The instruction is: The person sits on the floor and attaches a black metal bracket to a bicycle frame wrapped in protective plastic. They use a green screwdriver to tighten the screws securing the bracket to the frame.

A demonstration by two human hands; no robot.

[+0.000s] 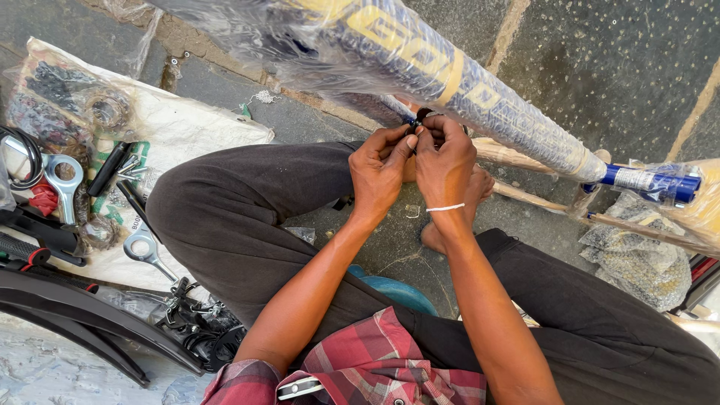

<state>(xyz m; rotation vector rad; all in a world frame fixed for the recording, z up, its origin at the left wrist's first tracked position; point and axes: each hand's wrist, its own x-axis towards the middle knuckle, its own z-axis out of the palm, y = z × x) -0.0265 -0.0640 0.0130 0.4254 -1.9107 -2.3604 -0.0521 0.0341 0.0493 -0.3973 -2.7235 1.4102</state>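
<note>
A blue and yellow bicycle frame tube (pixel 450 79), wrapped in clear plastic, runs diagonally across the top. My left hand (pixel 379 172) and my right hand (pixel 444 161) meet just under the tube, fingertips pinched together on a small dark part (pixel 417 120) at the frame. What exactly that part is stays hidden by my fingers. A white band circles my right wrist. I sit cross-legged in dark trousers, one bare foot showing under my hands.
A white sack (pixel 187 127) on the left carries wrenches (pixel 64 184), a chain, bolts and black cables. Black mudguards (pixel 75 315) lie at the lower left. A bag of small metal parts (pixel 641 262) sits at the right. Stone paving lies beneath.
</note>
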